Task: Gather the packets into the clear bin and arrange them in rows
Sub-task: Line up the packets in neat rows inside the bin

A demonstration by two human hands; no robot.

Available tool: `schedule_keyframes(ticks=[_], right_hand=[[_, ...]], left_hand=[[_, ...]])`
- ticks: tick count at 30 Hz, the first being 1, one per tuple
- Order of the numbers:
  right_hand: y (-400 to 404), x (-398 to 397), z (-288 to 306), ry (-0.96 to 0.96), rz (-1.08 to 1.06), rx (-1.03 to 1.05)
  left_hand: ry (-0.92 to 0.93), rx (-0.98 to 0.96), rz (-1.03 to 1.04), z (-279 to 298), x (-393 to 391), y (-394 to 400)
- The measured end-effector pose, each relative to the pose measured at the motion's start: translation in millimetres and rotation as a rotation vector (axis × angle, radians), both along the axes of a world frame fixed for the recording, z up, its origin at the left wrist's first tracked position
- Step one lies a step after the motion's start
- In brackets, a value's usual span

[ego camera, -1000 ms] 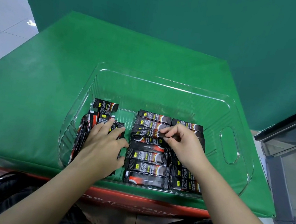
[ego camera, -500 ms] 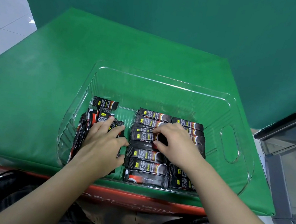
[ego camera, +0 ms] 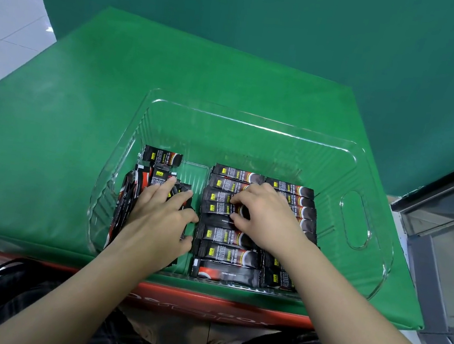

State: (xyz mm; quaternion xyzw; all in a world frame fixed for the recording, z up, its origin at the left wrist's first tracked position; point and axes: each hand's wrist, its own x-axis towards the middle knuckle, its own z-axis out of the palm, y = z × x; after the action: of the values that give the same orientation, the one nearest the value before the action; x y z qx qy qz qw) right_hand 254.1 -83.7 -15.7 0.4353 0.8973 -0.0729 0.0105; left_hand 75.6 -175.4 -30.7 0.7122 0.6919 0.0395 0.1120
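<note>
Two hands work inside the clear bin (ego camera: 354, 214) on the green desk (ego camera: 83, 112): the left hand (ego camera: 159, 217) rests with straight fingers on a loose pile of packets (ego camera: 143, 181), the right hand (ego camera: 269, 217) pinches one packet (ego camera: 221, 208) in the stacked rows (ego camera: 226, 254).

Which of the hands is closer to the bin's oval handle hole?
Right. The right hand rests on the packet rows, nearer the handle hole; the left hand covers the loose pile at the far side.
</note>
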Motion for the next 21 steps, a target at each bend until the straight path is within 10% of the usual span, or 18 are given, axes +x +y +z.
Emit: schedule_keyframes(ticks=[21], right_hand=[[4.2, -7.8, 3.5, 0.088, -0.037, -0.029]], left_hand=[[0.009, -0.007, -0.002, 1.6, 0.2, 0.0]])
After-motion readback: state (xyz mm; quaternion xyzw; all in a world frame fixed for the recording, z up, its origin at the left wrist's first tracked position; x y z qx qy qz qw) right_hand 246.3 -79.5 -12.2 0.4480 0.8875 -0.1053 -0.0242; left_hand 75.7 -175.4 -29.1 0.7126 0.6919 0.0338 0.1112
